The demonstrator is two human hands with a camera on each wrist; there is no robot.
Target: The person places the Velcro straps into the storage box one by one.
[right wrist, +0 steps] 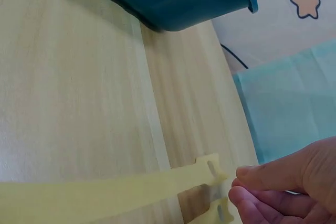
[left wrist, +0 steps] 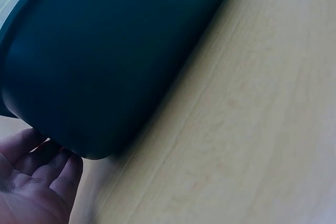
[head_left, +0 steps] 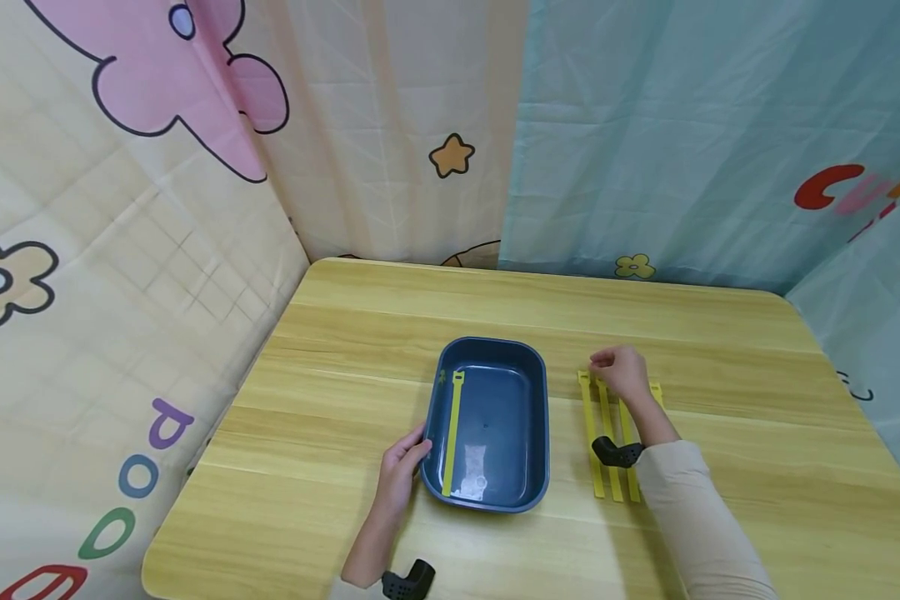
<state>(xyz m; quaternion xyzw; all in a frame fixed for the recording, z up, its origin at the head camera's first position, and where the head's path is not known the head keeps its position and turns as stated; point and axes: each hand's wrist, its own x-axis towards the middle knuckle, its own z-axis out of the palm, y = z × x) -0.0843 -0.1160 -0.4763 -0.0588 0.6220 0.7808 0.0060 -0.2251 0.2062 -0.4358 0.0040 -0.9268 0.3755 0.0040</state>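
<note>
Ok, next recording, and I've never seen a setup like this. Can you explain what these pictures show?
There is no robot here: a person works with two bare hands. The wide picture comes from a camera worn on the head, looking forward and down; the two close ones come from the black cameras on the wrists. On the light wood-grain table stands a dark blue rectangular tray with rounded corners, one flat yellow strip lying inside. To its right, more yellow strips lie side by side. The left hand holds the tray's side. The right hand is at the strips' far ends, thumb and fingers together; whether it grips one, I can't tell.
</note>
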